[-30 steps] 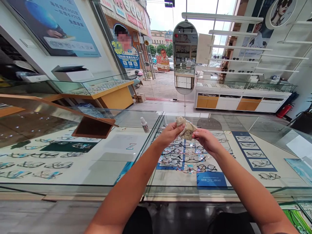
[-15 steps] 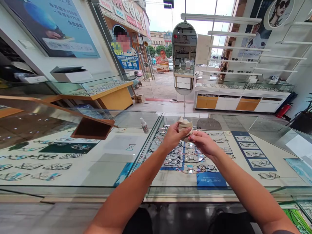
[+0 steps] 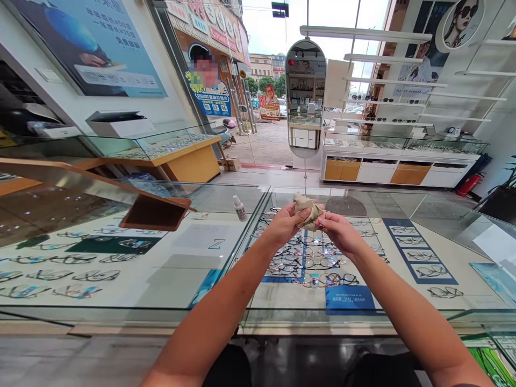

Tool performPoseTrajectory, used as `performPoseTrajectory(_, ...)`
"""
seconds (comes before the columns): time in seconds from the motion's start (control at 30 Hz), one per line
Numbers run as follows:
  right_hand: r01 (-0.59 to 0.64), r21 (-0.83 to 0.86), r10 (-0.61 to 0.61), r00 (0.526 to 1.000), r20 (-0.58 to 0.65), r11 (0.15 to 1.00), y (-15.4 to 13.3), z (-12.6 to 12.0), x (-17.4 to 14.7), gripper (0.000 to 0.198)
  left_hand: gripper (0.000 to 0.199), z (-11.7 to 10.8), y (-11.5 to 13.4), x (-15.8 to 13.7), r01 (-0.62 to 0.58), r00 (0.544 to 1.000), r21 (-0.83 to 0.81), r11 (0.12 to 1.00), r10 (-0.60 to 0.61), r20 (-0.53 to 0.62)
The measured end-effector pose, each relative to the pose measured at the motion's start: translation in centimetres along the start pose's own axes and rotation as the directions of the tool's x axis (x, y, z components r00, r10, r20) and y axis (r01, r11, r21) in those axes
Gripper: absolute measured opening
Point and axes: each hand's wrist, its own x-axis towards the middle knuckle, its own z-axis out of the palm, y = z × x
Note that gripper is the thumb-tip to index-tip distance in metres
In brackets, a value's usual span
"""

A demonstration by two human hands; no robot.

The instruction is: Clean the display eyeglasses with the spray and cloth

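Observation:
Above the glass display counter, my left hand (image 3: 285, 223) is closed around a crumpled beige cloth (image 3: 308, 212). My right hand (image 3: 337, 230) meets it from the other side, thumb and fingers pinched together at the cloth's right edge. Whatever lies between those fingertips or inside the folds is too small and covered to make out. Under the glass below both hands lie rows of eyeglasses (image 3: 322, 262). A small white spray bottle (image 3: 239, 208) stands upright on the glass, left of my hands.
The glass counter (image 3: 282, 318) spans the width before me, with more eyeglasses on the left (image 3: 95, 275) and right (image 3: 430, 269). A brown tray-like object (image 3: 155, 211) juts in at left. An oval mirror (image 3: 305, 97) hangs beyond the counter.
The cloth has shifted slightly down and looks more spread between my hands. My right hand has moved a little up and to the right, still pinched.

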Motion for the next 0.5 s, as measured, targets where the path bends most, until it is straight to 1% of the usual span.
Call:
performPoseTrajectory(0.07, 0.015, -0.006, -0.015, 1.000, -0.007, 1.000, -0.1, 0.0, -0.1, 0.035, 0.066, 0.3, 0.0, -0.1, -0.005, 1.000, 0.022, 1.000, 0.005, -0.022)
performPoseTrajectory(0.23, 0.035, -0.022, -0.035, 0.999, 0.006, 0.999, -0.2, 0.1, -0.3, 0.035, 0.055, 0.9, -0.3, -0.3, -0.020, 0.994, 0.151, 0.988, 0.035, -0.099)
performPoseTrajectory(0.37, 0.015, -0.017, -0.015, 1.000, 0.013, 1.000, 0.0, 0.1, -0.3, 0.035, 0.055, 1.0, -0.8, -0.2, -0.043, 0.989, 0.153, 0.987, 0.064, -0.133)
performPoseTrajectory(0.5, 0.005, 0.007, -0.005, 0.999, 0.037, 1.000, 0.2, 0.3, -0.3, 0.034, 0.055, 1.2, -0.9, -0.2, -0.064, 0.971, 0.172, 0.983, 0.100, -0.215)
